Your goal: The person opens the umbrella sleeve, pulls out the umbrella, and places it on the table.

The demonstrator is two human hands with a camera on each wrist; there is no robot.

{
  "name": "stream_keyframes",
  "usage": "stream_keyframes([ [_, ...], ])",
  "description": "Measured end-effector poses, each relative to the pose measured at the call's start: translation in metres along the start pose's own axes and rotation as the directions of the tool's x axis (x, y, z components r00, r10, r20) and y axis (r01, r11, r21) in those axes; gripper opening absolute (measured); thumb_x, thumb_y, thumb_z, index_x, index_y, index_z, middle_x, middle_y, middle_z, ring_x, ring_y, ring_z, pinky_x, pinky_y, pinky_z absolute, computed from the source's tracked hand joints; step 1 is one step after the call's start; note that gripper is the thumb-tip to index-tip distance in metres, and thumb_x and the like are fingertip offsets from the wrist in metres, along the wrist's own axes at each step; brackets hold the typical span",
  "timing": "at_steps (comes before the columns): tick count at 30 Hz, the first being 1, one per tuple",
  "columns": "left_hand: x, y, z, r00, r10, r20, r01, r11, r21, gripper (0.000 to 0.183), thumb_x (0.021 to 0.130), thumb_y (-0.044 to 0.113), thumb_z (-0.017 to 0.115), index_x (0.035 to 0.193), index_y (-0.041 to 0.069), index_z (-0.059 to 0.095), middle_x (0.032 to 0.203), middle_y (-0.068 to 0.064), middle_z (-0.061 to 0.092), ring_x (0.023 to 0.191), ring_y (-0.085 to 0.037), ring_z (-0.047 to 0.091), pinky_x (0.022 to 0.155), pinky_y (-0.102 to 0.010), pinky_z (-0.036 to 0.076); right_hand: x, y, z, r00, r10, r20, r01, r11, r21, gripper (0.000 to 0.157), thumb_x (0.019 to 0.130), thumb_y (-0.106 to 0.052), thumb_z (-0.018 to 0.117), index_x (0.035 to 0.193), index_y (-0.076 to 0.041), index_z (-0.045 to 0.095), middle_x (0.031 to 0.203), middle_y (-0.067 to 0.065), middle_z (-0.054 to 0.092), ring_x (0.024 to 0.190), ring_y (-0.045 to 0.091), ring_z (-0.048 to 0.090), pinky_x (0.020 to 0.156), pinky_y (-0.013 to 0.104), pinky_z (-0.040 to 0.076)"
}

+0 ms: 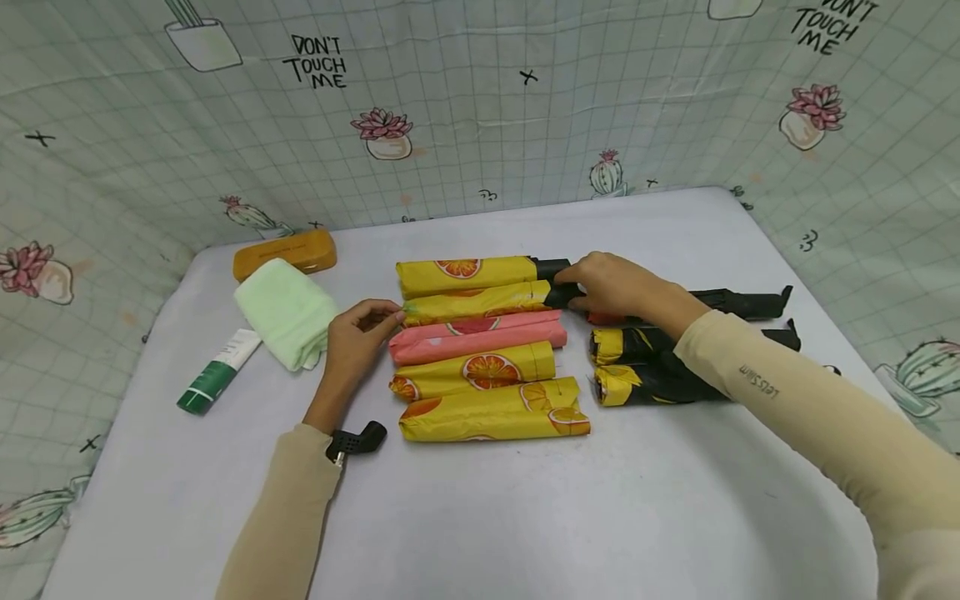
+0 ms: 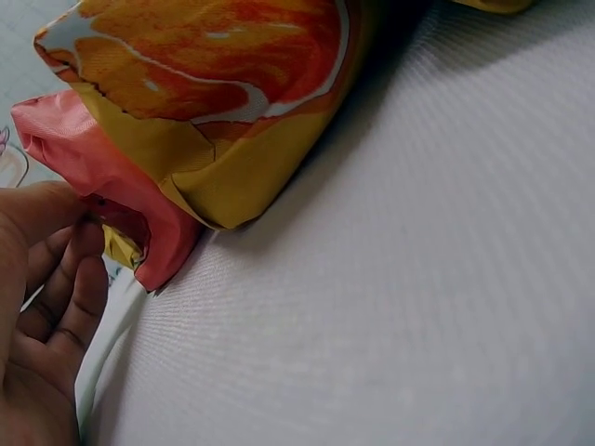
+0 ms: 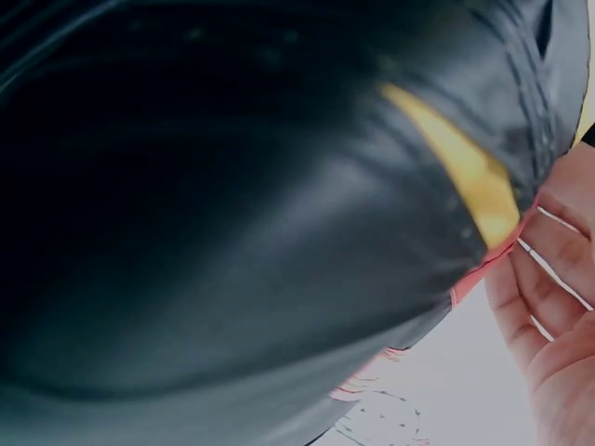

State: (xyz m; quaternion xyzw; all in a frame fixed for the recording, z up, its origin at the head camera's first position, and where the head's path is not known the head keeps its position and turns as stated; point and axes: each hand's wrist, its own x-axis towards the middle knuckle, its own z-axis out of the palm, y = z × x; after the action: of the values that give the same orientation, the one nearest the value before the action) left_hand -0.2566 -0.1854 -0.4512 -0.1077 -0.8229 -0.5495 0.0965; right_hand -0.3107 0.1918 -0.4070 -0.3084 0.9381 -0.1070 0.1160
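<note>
Several rolls of shiny printed sheet lie side by side. My left hand (image 1: 362,333) pinches the left end of the second yellow orange-print roll (image 1: 480,302) from the back. At its other end, my right hand (image 1: 618,286) grips the black tip (image 1: 564,295), with the thumb on the near side. Just behind lies another yellow roll (image 1: 465,275) with a black end. A pink watermelon-print roll (image 1: 480,335) sits directly in front; in the left wrist view this pink roll (image 2: 121,177) partly hides the left fingertips. Black rolls (image 3: 279,214) fill most of the right wrist view, beside the right fingers.
Two more yellow rolls (image 1: 480,371) (image 1: 495,412) lie nearer the front. Black rolls with yellow ends (image 1: 660,379) lie under the right forearm. At left are an orange-brown case (image 1: 300,250), a folded pale green cloth (image 1: 288,312) and a green-and-white tube (image 1: 217,372).
</note>
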Motion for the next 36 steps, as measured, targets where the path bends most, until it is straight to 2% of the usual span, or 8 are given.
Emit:
stream_keyframes([
  [2,0.001,-0.004,0.000,1.000,-0.003,-0.003,0.003,1.000,0.004,0.017,0.093,0.006,0.072,0.104,-0.007,0.071,0.099,-0.020,0.070,0.085,-0.013,0.062,0.075,-0.015,0.048,0.000,0.000,-0.001,1.000,0.005,-0.008,-0.005,1.000,0.001,0.042,0.090,-0.011,0.076,0.129,0.000,0.065,0.121,0.020,0.068,0.110,0.032,0.065,0.093,0.047,0.052],
  [6,0.005,-0.025,0.002,1.000,-0.002,-0.009,0.002,1.000,0.000,0.018,0.093,0.009,0.072,0.105,-0.004,0.072,0.099,-0.019,0.071,0.085,-0.016,0.062,0.074,-0.015,0.047,-0.001,0.001,-0.003,1.000,0.018,-0.009,-0.018,1.000,0.001,0.042,0.090,-0.011,0.076,0.129,0.000,0.066,0.120,0.019,0.068,0.107,0.029,0.066,0.092,0.047,0.053],
  [8,0.008,-0.036,0.003,1.000,-0.002,-0.011,0.002,1.000,0.000,0.018,0.093,0.012,0.073,0.105,-0.001,0.073,0.099,-0.016,0.071,0.085,-0.015,0.062,0.074,-0.015,0.047,-0.001,0.001,-0.004,1.000,0.031,-0.002,-0.031,1.000,-0.006,0.042,0.090,-0.012,0.075,0.130,-0.002,0.066,0.119,0.018,0.068,0.102,0.027,0.066,0.091,0.046,0.053],
  [11,0.009,-0.042,0.003,1.000,-0.005,-0.010,0.005,1.000,0.000,0.018,0.093,0.017,0.074,0.104,0.002,0.074,0.098,-0.012,0.072,0.085,-0.011,0.062,0.076,-0.016,0.048,-0.002,0.001,-0.006,0.999,0.048,0.007,-0.048,0.999,-0.013,0.042,0.091,-0.013,0.075,0.131,-0.003,0.065,0.119,0.018,0.068,0.096,0.025,0.064,0.089,0.046,0.053],
  [15,0.009,-0.042,0.003,1.000,0.000,-0.007,0.000,1.000,0.001,0.018,0.092,0.020,0.075,0.102,0.004,0.074,0.096,-0.009,0.072,0.083,-0.010,0.063,0.075,-0.018,0.049,-0.005,0.001,-0.009,0.998,0.055,0.015,-0.054,0.998,-0.017,0.044,0.090,-0.014,0.075,0.132,-0.004,0.065,0.120,0.019,0.068,0.095,0.025,0.064,0.089,0.047,0.052],
  [23,0.010,-0.040,0.002,1.000,0.015,-0.005,-0.015,1.000,0.018,0.017,0.093,0.018,0.075,0.101,0.003,0.074,0.094,-0.009,0.072,0.083,-0.011,0.062,0.075,-0.018,0.049,-0.008,0.004,-0.015,0.999,0.042,0.004,-0.042,0.999,-0.033,0.045,0.089,-0.012,0.076,0.131,-0.004,0.065,0.120,0.020,0.068,0.104,0.031,0.066,0.091,0.049,0.052],
  [31,0.009,-0.041,0.002,1.000,0.010,-0.002,-0.010,1.000,0.004,0.016,0.092,0.017,0.075,0.100,0.003,0.074,0.094,-0.009,0.071,0.082,-0.012,0.062,0.075,-0.019,0.049,-0.010,0.005,-0.021,1.000,0.009,-0.008,-0.010,0.999,-0.052,0.043,0.087,-0.010,0.077,0.129,-0.001,0.066,0.117,0.020,0.069,0.099,0.028,0.067,0.088,0.047,0.054],
  [36,0.008,-0.040,0.002,1.000,0.004,0.003,-0.004,1.000,0.009,0.016,0.092,0.018,0.075,0.100,0.004,0.074,0.093,-0.008,0.071,0.081,-0.012,0.061,0.073,-0.018,0.048,-0.014,0.009,-0.025,1.000,0.023,-0.015,-0.024,0.998,-0.063,0.044,0.088,-0.010,0.076,0.129,-0.002,0.066,0.118,0.020,0.068,0.092,0.026,0.066,0.085,0.047,0.054],
])
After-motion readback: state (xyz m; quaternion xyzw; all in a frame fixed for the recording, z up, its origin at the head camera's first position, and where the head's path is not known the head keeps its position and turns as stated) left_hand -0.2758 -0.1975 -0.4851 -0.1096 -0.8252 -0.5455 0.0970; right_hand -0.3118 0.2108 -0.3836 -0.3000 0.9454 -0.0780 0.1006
